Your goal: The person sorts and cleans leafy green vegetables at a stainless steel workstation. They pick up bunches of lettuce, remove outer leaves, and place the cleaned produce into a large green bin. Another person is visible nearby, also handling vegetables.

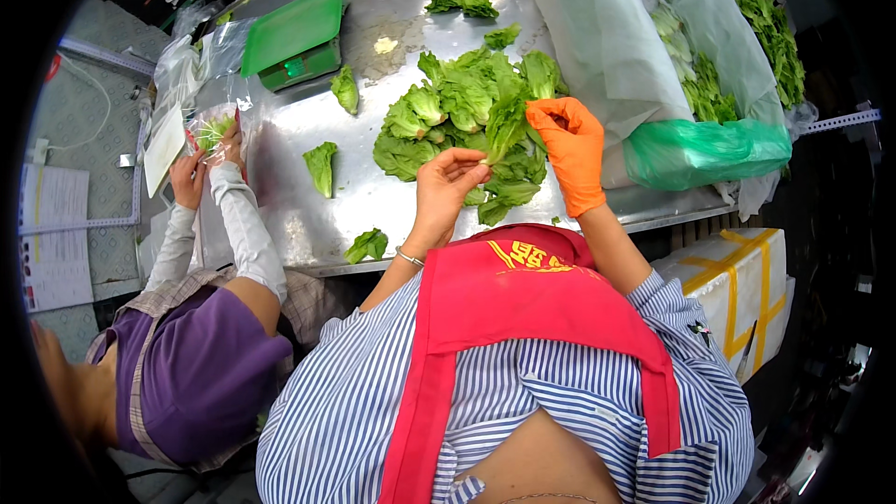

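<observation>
My bare left hand (446, 189) pinches the pale stem end of a green lettuce leaf (507, 124) between thumb and fingers. In an orange glove, my right hand (572, 154) grips the same leaf near its upper right edge, fingertips partly hidden by the glove. Beneath and behind the leaf lies a pile of leafy lettuce (465, 94), its cut bases showing at the left. The pile rests on a shiny metal table (280, 154). Loose lettuce pieces are scattered left of it, one (320, 168) mid-table and another (367, 246) by the front edge.
A green-topped scale (294, 31) stands at the back left. To the right, a plastic-lined container (707, 154) holds more lettuce. A taped white foam box (735, 294) sits lower right. At the left, a co-worker's hands (187, 178) handle a clear bag of greens (213, 127).
</observation>
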Demonstrator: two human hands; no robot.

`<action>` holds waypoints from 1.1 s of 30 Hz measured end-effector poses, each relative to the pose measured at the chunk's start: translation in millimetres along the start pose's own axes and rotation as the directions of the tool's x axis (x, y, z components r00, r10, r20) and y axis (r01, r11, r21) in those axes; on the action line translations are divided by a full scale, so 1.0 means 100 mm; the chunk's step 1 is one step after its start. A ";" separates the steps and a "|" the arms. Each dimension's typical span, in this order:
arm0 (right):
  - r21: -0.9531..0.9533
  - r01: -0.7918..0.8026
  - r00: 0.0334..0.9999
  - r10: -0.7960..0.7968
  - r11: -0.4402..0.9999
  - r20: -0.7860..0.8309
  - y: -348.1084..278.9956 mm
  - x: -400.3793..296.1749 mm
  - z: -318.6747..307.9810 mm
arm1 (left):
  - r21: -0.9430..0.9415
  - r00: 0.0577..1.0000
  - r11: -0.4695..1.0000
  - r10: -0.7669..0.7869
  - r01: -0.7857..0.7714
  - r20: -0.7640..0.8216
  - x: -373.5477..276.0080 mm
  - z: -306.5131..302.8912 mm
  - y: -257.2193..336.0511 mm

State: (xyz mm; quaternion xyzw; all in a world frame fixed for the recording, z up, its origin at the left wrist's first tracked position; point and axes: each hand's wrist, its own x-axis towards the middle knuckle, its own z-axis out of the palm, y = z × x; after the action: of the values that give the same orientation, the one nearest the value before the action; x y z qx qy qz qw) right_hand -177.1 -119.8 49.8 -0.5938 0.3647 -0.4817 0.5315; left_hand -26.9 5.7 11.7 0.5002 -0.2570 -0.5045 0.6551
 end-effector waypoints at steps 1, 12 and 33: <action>-0.012 0.023 1.000 -0.023 1.000 -0.007 -0.01 -0.04 0.01 | 0.002 1.000 1.000 0.006 -0.006 -0.014 0.00 -0.01 -0.01; -0.131 -0.189 0.966 0.208 0.973 0.154 0.07 -0.28 0.16 | 0.044 0.996 0.996 0.082 -0.080 -0.046 0.03 -0.02 -0.04; -0.401 0.126 0.984 -0.063 0.907 0.166 -0.10 -0.68 0.39 | -0.267 0.968 0.962 -0.020 -0.049 -0.249 0.12 -0.05 -0.02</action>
State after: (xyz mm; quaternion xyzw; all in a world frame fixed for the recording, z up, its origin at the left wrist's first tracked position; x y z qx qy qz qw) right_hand -158.5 -43.3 48.1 -0.7435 0.3874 -0.3738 0.3968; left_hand -19.7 -3.6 5.9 0.4635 -0.1048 -0.4632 0.7481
